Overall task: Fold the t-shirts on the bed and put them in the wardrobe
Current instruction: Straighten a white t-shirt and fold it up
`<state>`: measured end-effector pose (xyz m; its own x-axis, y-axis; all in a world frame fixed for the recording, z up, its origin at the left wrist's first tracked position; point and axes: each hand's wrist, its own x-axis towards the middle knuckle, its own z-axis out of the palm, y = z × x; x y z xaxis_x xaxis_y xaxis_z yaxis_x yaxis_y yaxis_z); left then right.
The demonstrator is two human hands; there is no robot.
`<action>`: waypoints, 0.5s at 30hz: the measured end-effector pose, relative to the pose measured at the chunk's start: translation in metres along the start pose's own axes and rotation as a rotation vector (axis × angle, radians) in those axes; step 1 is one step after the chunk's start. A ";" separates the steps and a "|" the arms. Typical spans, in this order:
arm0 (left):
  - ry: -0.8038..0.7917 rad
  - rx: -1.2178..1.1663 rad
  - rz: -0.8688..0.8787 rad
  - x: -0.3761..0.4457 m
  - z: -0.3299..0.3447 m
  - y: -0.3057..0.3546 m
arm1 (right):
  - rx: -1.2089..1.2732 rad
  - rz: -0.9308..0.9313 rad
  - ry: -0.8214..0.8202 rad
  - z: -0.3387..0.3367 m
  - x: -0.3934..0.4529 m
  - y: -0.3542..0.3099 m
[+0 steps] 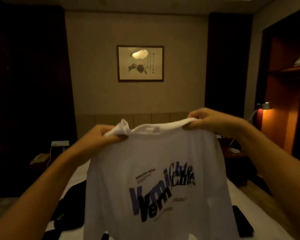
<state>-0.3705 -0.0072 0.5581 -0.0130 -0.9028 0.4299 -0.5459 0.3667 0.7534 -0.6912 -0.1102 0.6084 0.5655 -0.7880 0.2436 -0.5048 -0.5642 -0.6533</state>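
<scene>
White t-shirt point(156, 179) held up in the air over the bed point(73, 177), print facing the camera. Left hand point(100, 135) pinches one shoulder, right hand point(210, 121) pinches the other, fingers curled on cloth. Fabric looks light, soft, floppy; shoulder seams seem the best hold. Dark garment point(71, 205) lies toward the bed's left edge. Wardrobe point(284, 80) stands open at right, something pale on its upper shelf, cannot tell what.

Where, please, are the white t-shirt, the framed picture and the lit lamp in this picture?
white t-shirt point(156, 160): head view, on the plain chest above the print.
framed picture point(140, 63): head view, on the middle of the artwork.
lit lamp point(265, 106): head view, on its metal shade.
</scene>
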 end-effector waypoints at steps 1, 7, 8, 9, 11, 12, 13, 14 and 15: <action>0.012 -0.027 0.022 -0.010 -0.006 0.013 | -0.008 0.007 -0.016 -0.005 -0.011 -0.014; -0.060 -0.066 0.141 -0.069 -0.047 0.079 | 0.109 -0.101 -0.015 -0.023 -0.082 -0.076; -0.075 -0.082 0.146 -0.074 -0.050 0.083 | 0.139 -0.106 -0.013 -0.023 -0.087 -0.078; -0.094 -0.089 0.140 -0.076 -0.050 0.082 | 0.156 -0.084 -0.031 -0.020 -0.089 -0.075; -0.153 -0.052 0.059 -0.075 -0.040 0.063 | 0.139 0.015 -0.105 -0.003 -0.084 -0.053; -0.193 -0.017 -0.006 -0.073 -0.030 0.045 | 0.109 0.072 -0.142 0.011 -0.080 -0.035; -0.244 0.027 -0.066 -0.072 -0.018 0.023 | 0.072 0.133 -0.173 0.028 -0.073 -0.013; -0.291 0.083 -0.120 -0.070 -0.005 -0.004 | 0.035 0.198 -0.199 0.046 -0.067 0.012; -0.329 0.139 -0.168 -0.070 0.010 -0.035 | 0.007 0.265 -0.220 0.066 -0.062 0.037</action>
<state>-0.3592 0.0411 0.4966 -0.1693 -0.9797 0.1072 -0.6709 0.1943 0.7156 -0.7019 -0.0658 0.5212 0.5427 -0.8345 -0.0957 -0.6492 -0.3444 -0.6782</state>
